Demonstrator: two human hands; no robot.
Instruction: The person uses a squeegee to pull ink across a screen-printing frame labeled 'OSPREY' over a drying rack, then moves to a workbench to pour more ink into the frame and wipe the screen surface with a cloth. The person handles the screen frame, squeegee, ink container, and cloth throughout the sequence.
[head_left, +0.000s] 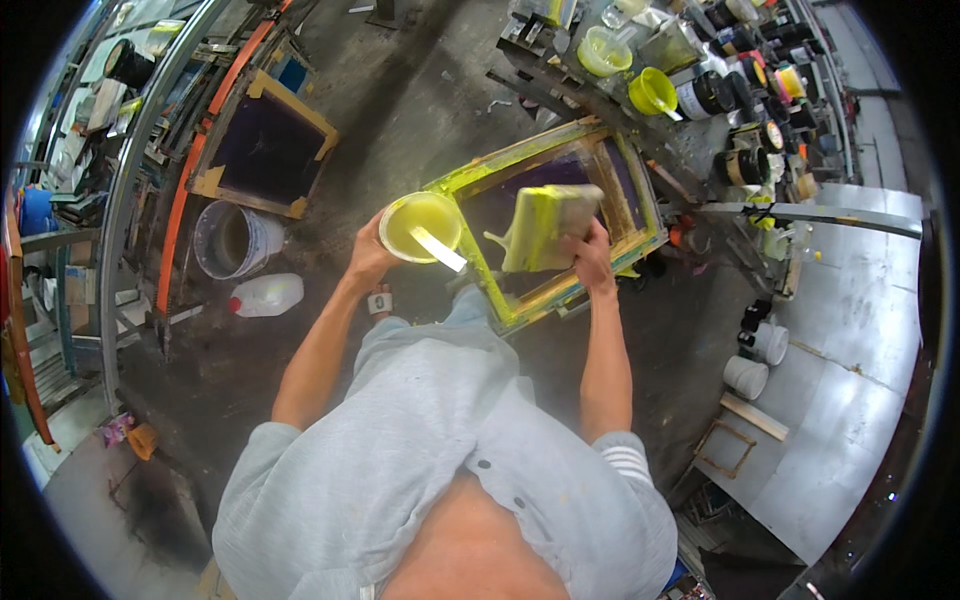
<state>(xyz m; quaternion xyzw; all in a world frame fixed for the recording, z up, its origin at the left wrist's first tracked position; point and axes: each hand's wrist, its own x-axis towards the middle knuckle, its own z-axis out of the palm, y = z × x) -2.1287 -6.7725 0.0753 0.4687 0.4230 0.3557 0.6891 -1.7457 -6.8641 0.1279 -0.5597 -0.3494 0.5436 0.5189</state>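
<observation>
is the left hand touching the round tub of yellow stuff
Touching: the head view shows the left hand against the side of the tub, with no gap between them.

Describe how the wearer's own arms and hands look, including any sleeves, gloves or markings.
The left hand and right hand are bare, with no gloves showing. The left forearm and right forearm are uncovered; no watch or cable is visible. The light grey shirt has short sleeves; white stripes band the right one.
</observation>
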